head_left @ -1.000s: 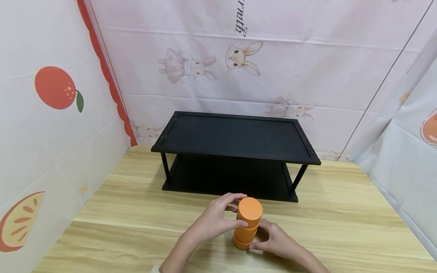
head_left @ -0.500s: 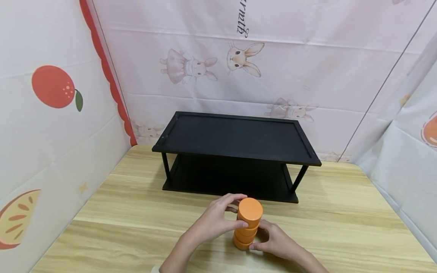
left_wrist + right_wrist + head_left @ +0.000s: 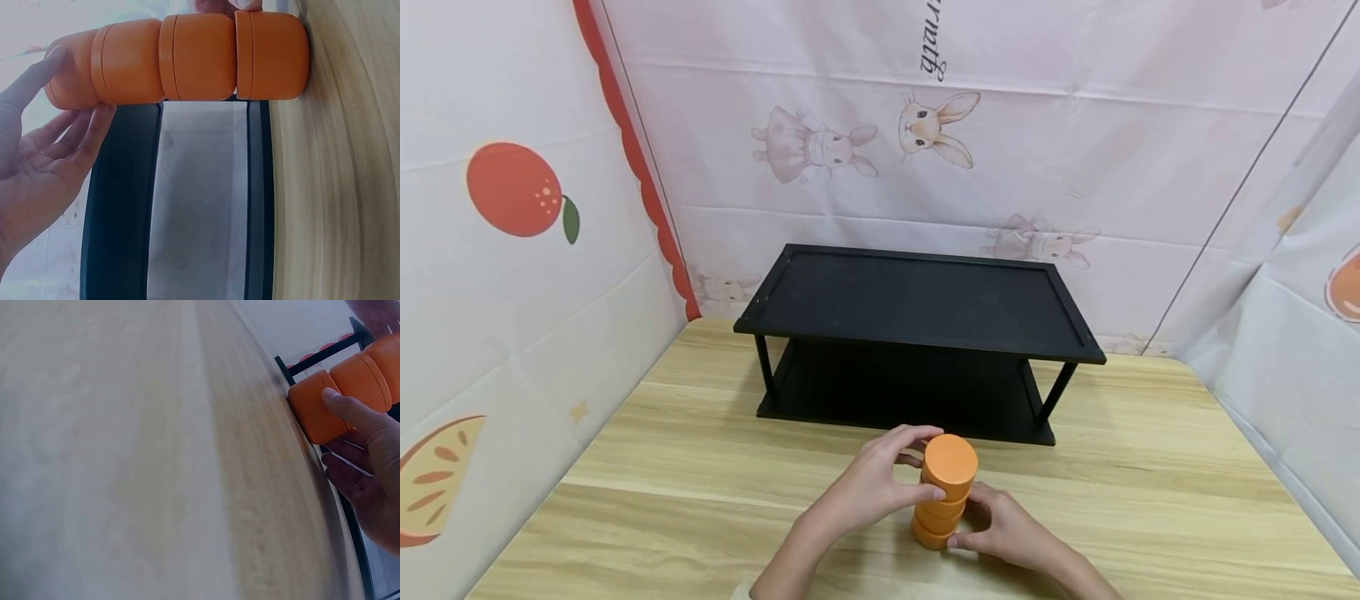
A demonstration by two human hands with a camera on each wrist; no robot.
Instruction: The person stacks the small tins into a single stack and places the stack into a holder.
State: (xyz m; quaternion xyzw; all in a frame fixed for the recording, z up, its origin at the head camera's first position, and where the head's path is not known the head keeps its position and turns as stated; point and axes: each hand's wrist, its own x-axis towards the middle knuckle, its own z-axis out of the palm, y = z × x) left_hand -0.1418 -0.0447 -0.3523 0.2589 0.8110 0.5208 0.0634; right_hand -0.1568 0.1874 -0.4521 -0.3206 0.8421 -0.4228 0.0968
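Observation:
Several orange round containers [image 3: 950, 460] stand stacked in a column on the wooden table, in front of the black shelf. The left hand [image 3: 868, 487] holds the top container between thumb and fingers; the left wrist view shows that hand [image 3: 53, 153] at the top end of the column [image 3: 203, 56], which leans slightly between its pieces. Low on the stack's right side, the right hand [image 3: 1011, 529] grips the bottom container. In the right wrist view its thumb lies on that lowest container [image 3: 312, 412], with the fingers of the hand [image 3: 375, 469] behind it.
A black two-tier shelf [image 3: 917, 300] stands behind the stack, its lower tier close to the left hand. Printed cloth [image 3: 850, 192] hangs behind and at both sides of the wooden table [image 3: 700, 467].

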